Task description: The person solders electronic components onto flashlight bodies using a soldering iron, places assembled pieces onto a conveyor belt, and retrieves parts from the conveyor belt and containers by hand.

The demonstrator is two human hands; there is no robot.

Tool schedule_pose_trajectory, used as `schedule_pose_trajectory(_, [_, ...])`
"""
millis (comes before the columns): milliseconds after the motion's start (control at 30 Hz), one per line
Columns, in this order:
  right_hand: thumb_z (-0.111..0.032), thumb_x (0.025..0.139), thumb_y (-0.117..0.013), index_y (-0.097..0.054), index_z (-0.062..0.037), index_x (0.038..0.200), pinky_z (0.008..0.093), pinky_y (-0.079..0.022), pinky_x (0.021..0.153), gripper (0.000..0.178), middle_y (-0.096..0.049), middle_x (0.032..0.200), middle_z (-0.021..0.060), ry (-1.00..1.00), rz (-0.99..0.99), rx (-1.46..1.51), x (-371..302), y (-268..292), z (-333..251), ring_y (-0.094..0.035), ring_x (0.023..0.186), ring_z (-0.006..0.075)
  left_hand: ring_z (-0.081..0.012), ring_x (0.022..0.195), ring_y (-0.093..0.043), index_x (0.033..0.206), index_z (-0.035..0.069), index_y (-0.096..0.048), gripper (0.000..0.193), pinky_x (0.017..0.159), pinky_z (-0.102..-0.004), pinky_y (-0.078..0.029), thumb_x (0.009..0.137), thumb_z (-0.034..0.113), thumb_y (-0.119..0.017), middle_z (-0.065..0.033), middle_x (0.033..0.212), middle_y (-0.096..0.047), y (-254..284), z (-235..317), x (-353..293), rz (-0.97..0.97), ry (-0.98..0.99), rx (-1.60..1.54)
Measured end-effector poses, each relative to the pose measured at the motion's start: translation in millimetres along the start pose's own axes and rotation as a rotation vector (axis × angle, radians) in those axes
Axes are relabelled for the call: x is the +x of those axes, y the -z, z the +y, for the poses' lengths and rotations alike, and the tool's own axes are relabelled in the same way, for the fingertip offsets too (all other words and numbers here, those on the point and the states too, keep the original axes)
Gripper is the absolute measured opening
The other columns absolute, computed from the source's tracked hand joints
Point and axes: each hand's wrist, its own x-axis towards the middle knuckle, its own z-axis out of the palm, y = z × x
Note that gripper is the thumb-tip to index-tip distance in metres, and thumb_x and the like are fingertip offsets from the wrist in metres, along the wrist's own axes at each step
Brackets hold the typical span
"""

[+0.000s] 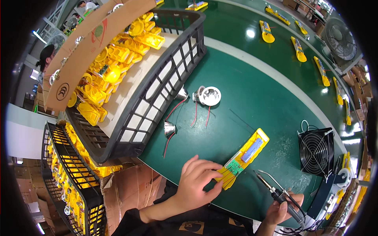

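Clearly, the two hands do different work: the left hand point(199, 183) is half open, fingers curved and thumb spread, its fingertips at the near end of a yellow housing point(241, 154). Whether it pinches that end or merely rests against it I cannot tell; the touch probably keeps the piece from sliding. The right hand point(281, 210) is closed around a soldering iron point(277, 193) by its handle, likely so the fingers stay behind the hot part — its tip slants toward the green circuit board point(235, 167) but stands apart from it.

The housing lies aslant on the green desk point(212, 137), inner side up, which leaves board and blue cell point(252, 150) exposed. Beyond it lie silvery lamp cups point(210, 96) with thin wires, perhaps set there for easy reach. A black fan point(315, 151) stands at the right, and a black crate point(104, 151) of yellow parts at the left.
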Motion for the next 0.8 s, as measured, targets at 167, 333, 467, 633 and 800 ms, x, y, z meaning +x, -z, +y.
schedule_pose_trajectory(167, [-0.030, 0.072, -0.061, -0.035, -0.0039, 0.075, 0.0183, -0.038, 0.049, 0.037, -0.040, 0.054, 0.0032, -0.100, 0.084, 0.017, 2.5, 18.4, -7.7, -0.038, 0.041, 0.0078, -0.0243, 0.091, -0.050, 0.111, 0.003, -0.045, 0.055, 0.084, -0.0387, -0.036, 0.065, 0.021, -0.069, -0.0077, 0.100, -0.053, 16.2, 20.4, 14.7, -0.322, 0.045, 0.086])
schedule_pose_trajectory(333, [-0.039, 0.075, -0.058, -0.044, -0.0004, 0.073, 0.0312, -0.043, 0.060, 0.042, -0.046, 0.065, 0.0070, -0.089, 0.182, -0.150, 6.8, 34.4, -13.5, -0.046, 0.056, 0.0157, -0.0312, 0.086, -0.050, 0.114, -0.006, -0.037, 0.053, 0.070, -0.0373, -0.043, 0.076, 0.023, -0.060, -0.0171, 0.099, -0.046, -6.3, 38.7, 51.4, -0.336, 0.053, 0.220])
schedule_pose_trajectory(467, [-0.031, 0.076, -0.058, -0.044, -0.0004, 0.074, 0.0288, -0.042, 0.057, 0.033, -0.047, 0.063, 0.0066, -0.153, 0.235, 0.002, 10.0, 41.8, -9.1, -0.046, 0.055, 0.0146, -0.0367, 0.088, -0.048, 0.114, -0.008, -0.033, 0.051, 0.074, -0.0392, -0.042, 0.078, 0.018, -0.058, -0.0226, 0.098, -0.045, -41.8, 32.2, 117.4, -0.226, 0.170, 0.293])
schedule_pose_trajectory(633, [-0.024, 0.077, -0.057, -0.045, -0.0006, 0.079, 0.0243, -0.038, 0.049, 0.027, -0.051, 0.065, 0.0089, -0.238, 0.203, 0.017, 10.0, 48.6, -4.2, -0.046, 0.051, 0.0140, -0.0372, 0.091, -0.048, 0.111, -0.008, -0.034, 0.050, 0.076, -0.0418, -0.042, 0.076, 0.018, -0.059, -0.0227, 0.099, -0.046, -78.5, -7.6, 249.2, -0.110, 0.307, 0.446])
schedule_pose_trajectory(800, [-0.021, 0.076, -0.058, -0.044, -0.0007, 0.082, 0.0220, -0.038, 0.049, 0.026, -0.050, 0.065, 0.0078, -0.429, 0.213, 0.006, 4.9, 56.2, 0.2, -0.045, 0.051, 0.0117, -0.0314, 0.099, -0.049, 0.106, -0.001, -0.038, 0.046, 0.079, -0.0438, -0.043, 0.076, 0.025, -0.061, -0.0169, 0.105, -0.049, -94.9, -52.0, 367.0, 0.060, 0.475, 0.608])
